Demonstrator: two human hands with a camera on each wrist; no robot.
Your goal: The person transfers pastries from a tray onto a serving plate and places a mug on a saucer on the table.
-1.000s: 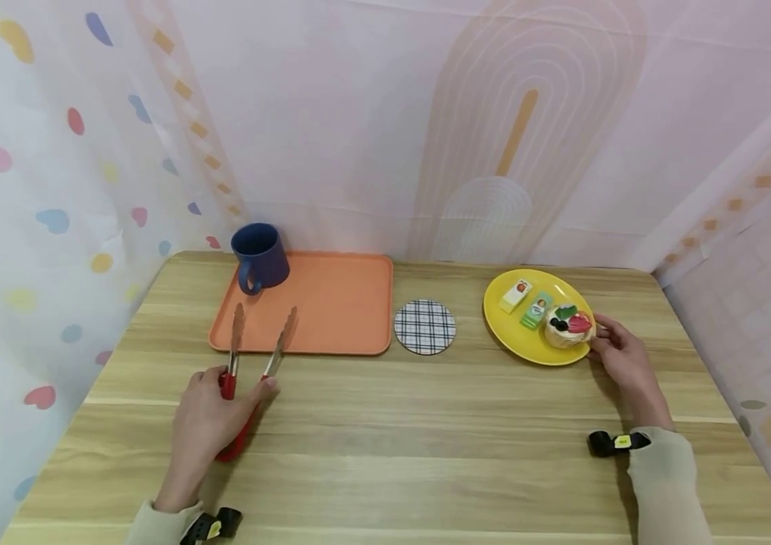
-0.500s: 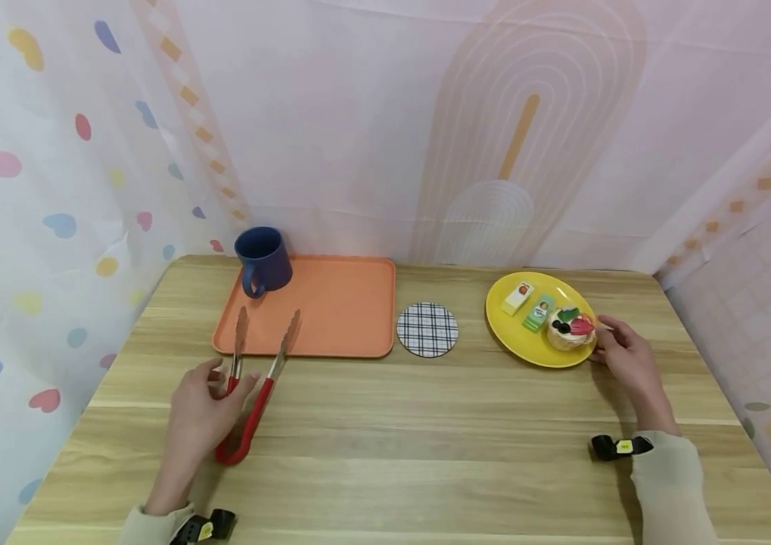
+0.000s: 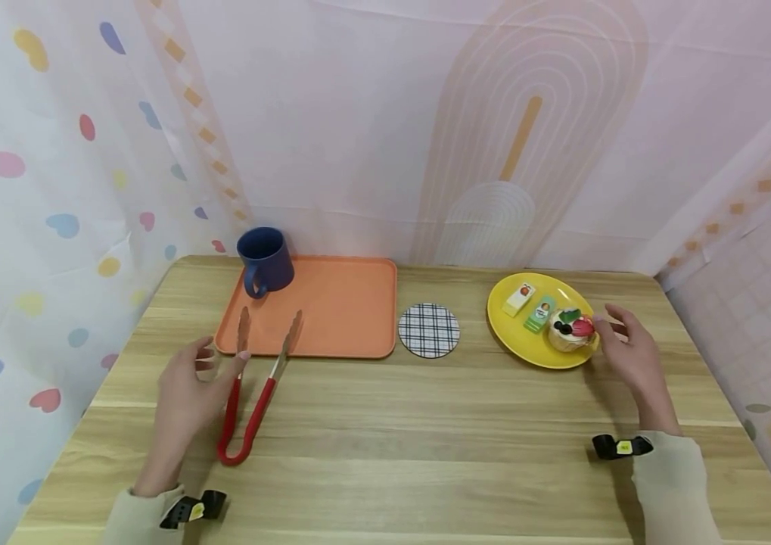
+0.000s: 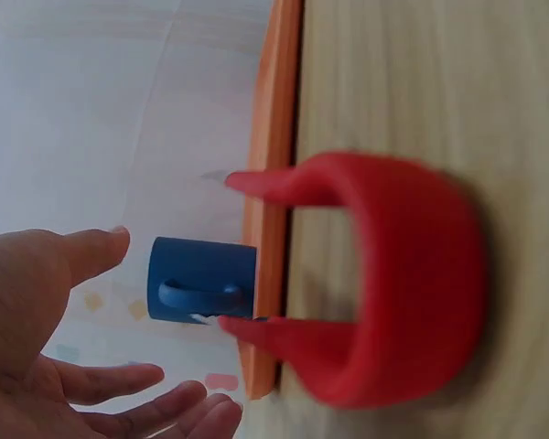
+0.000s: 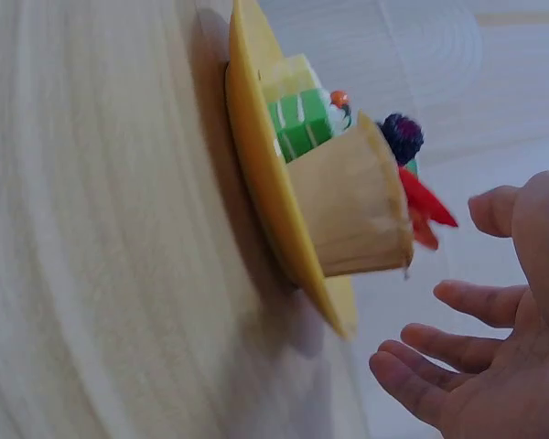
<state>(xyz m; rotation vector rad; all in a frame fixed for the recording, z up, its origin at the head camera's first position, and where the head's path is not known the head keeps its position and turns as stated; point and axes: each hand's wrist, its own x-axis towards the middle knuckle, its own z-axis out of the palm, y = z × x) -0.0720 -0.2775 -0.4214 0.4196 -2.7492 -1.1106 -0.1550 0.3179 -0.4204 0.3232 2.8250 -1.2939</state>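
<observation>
My left hand [image 3: 188, 397] hovers with loosely spread fingers beside red-handled metal tongs [image 3: 259, 412], holding nothing. The tongs lie spread on the table, their tips over the front edge of an orange tray [image 3: 344, 310]. A gap shows between that hand and the red handle bend in the left wrist view. At the right, my right hand [image 3: 633, 363] is held beside a yellow plate [image 3: 528, 348], fingers apart and holding nothing. The plate carries a fruit tart [image 3: 569, 333], a green block-shaped piece [image 3: 539, 314] and a pale yellow one [image 3: 518, 299], both resembling small cakes.
A dark blue mug [image 3: 272, 265] stands upright at the tray's back left. Between tray and plate lies a round checked coaster [image 3: 429, 331]. A patterned cloth [image 3: 358, 136] hangs behind the wooden table [image 3: 426, 446].
My left hand has let go of the tongs and moved up and left from them. My right hand has drawn slightly away from the plate's rim.
</observation>
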